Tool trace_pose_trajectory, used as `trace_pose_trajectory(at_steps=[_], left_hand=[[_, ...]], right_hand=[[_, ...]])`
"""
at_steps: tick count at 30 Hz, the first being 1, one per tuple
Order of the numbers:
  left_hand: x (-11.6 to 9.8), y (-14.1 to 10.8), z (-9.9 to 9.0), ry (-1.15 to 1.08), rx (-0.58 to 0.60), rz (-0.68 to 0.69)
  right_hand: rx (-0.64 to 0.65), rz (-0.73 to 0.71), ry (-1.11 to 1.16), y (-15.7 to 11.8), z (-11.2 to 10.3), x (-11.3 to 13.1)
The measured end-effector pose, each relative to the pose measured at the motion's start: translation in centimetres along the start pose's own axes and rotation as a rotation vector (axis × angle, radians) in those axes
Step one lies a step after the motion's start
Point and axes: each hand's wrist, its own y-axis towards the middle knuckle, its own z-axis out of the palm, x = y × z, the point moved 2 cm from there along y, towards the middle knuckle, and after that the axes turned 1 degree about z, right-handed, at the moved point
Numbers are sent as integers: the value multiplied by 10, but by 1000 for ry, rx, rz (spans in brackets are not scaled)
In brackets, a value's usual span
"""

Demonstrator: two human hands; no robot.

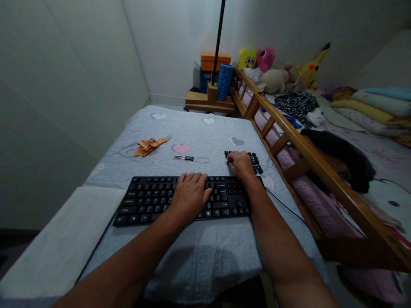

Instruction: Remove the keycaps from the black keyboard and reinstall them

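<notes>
A black keyboard (144,200) lies across the cloth-covered surface, its number-pad area at the right without keycaps. My left hand (191,194) rests spread on the middle of its keys, holding nothing. Beyond the keyboard's right end, my right hand (240,164) is pinched by a group of loose black keycaps (254,159); a small dark piece shows at its fingertips, probably a keycap. A wire puller with a black grip (189,158) lies behind the keyboard. Further left are an orange cloth (147,146) and a small brush (166,139).
A white sheet (61,239) covers the left front. The keyboard's black cable (285,206) runs right toward a wooden bed rail (289,132). Behind the rail lie bedding and plush toys. A wooden stand (210,100) with a black pole stands at the back.
</notes>
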Motion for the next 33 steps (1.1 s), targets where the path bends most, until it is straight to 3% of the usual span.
trace_pose_trajectory(at_steps=[11, 17, 21, 27, 33], left_hand=[[0, -1, 0, 5, -15, 11], [0, 0, 1, 8, -1, 0], [0, 0, 1, 10, 8, -7], [0, 0, 1, 3, 7, -5], [0, 0, 2, 1, -7, -2]], right_hand=[[-6, -1, 41, -1, 1, -5], [-228, 86, 421, -8, -14, -23], [-286, 157, 672, -18, -29, -29], [-205, 81, 718, -40, -54, -9], [37, -18, 614, -71, -54, 14]])
